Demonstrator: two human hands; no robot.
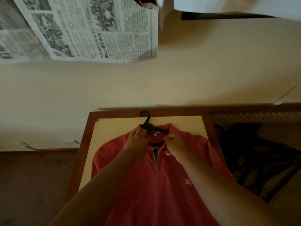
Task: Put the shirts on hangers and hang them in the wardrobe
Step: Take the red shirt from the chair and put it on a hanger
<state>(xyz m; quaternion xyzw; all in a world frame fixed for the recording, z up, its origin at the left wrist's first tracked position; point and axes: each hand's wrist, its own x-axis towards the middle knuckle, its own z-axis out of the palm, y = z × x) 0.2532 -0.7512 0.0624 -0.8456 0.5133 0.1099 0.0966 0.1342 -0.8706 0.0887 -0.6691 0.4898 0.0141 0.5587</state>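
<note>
Near the far edge of the bench (91, 149), a red shirt (146, 185) lies flat with a black hanger (149, 126) at its collar. Left hand (137, 141) fingers hold the hanger; right hand (175, 146) fingers pinch the collar. Best to hold the neck open while easing each hanger arm into a shoulder.

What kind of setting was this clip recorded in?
Probably a room in a home, perhaps a bedroom. A red polo shirt lies on a small wood-framed table with a black hanger at its collar, patterned carpet covers the floor, and newspaper hangs against the cream wall.
</note>
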